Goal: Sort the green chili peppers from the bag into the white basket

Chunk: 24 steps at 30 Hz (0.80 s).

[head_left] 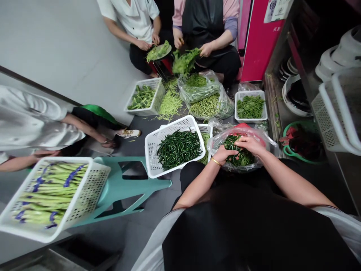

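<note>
In front of my knees, a clear plastic bag point(214, 145) stands open with dark green chili peppers point(239, 160) inside. My left hand point(223, 154) wears a gold bangle at the wrist and reaches into the bag's mouth, its fingers curled among the peppers. Opposite it, my right hand point(250, 145) is closed, thumb and fingers pressed together over the peppers; what it pinches is too small to make out. Left of the bag, a white perforated basket point(150, 150) holds a heap of dark green chilies point(179, 148).
A white basket of bundled green stalks point(53, 195) rests on a teal stool point(113, 180). Two people sit opposite, handling leafy greens point(186, 62); another person point(34, 116) is at left. Bagged stems point(207, 105) lie between us. Right stand a green basin point(290, 150) and shelves.
</note>
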Tool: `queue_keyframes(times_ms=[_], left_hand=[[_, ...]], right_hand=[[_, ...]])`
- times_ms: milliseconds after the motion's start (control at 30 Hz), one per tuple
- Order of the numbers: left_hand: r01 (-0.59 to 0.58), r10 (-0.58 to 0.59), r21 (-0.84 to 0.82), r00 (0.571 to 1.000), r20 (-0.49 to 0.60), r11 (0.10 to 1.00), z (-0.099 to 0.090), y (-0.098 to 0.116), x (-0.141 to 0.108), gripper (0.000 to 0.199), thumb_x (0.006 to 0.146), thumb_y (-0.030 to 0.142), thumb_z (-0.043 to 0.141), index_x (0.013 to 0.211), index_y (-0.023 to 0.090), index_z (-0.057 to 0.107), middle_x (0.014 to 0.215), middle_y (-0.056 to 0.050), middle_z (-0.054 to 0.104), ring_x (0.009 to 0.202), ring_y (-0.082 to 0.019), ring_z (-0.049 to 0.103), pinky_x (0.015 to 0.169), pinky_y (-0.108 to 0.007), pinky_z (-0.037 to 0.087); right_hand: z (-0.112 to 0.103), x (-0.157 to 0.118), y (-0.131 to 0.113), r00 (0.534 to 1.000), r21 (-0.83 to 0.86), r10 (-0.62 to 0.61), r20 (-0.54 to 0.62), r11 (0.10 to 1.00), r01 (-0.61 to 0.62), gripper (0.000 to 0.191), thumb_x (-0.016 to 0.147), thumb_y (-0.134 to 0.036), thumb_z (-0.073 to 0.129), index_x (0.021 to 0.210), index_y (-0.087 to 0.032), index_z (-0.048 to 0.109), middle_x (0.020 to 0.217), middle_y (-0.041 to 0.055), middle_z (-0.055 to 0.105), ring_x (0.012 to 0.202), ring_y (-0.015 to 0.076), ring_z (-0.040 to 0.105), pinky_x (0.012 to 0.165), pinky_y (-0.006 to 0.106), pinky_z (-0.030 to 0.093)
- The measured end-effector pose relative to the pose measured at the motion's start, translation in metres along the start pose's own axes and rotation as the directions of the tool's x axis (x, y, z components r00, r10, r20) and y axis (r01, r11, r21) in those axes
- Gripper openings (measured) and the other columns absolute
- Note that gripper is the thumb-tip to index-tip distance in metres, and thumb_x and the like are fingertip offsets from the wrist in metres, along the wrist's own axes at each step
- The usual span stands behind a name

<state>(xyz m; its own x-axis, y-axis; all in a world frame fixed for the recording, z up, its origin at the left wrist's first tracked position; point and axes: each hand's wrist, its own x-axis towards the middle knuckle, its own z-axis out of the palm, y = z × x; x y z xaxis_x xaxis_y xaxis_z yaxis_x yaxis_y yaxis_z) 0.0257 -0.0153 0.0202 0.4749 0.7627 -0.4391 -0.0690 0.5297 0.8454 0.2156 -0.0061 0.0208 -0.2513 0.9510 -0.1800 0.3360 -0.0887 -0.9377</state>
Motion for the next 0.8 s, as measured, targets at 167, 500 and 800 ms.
queue_keyframes(times_ms=[167, 500, 800], left_hand=[[0.036, -0.034, 0.058, 0.998, -0.047, 0.998, -0.002, 0.003, 0.001, 0.029, 0.062, 0.033, 0.082, 0.078, 0.016, 0.065, 0.068, -0.004, 0.067, 0.057, -0.019, 0.062, 0.047, -0.029, 0.040], [-0.093, 0.048, 0.482, 0.993, 0.104, 0.871, -0.099, 0.055, -0.031, 0.035, 0.061, 0.025, 0.084, 0.088, 0.015, 0.064, 0.068, -0.002, 0.070, 0.065, -0.019, 0.067, 0.070, -0.034, 0.052], [0.170, 0.399, 0.639, 0.654, -0.642, 0.750, -0.257, 0.054, -0.032, 0.045, 0.053, 0.015, 0.091, 0.085, 0.014, 0.059, 0.073, 0.002, 0.062, 0.089, -0.021, 0.063, 0.088, -0.036, 0.046]], right_hand=[[0.025, -0.003, -0.016, 0.931, -0.444, -0.274, -0.240, 0.884, 0.146, 0.040, 0.088, -0.050, 0.054, 0.062, -0.019, 0.056, 0.079, 0.0083, 0.059, 0.077, 0.0199, 0.055, 0.074, 0.033, 0.043], [-0.040, -0.007, 0.004, 0.973, -0.122, 0.127, 0.191, 0.987, -0.105, 0.049, 0.077, -0.066, 0.066, 0.080, -0.017, 0.071, 0.082, 0.0085, 0.071, 0.074, 0.0214, 0.064, 0.070, 0.034, 0.050], [0.023, -0.003, 0.003, 0.984, -0.831, -0.095, 0.152, 0.527, 0.179, 0.031, 0.094, -0.032, 0.057, 0.120, -0.021, 0.068, 0.118, 0.0120, 0.065, 0.103, 0.0255, 0.063, 0.084, 0.033, 0.050]])
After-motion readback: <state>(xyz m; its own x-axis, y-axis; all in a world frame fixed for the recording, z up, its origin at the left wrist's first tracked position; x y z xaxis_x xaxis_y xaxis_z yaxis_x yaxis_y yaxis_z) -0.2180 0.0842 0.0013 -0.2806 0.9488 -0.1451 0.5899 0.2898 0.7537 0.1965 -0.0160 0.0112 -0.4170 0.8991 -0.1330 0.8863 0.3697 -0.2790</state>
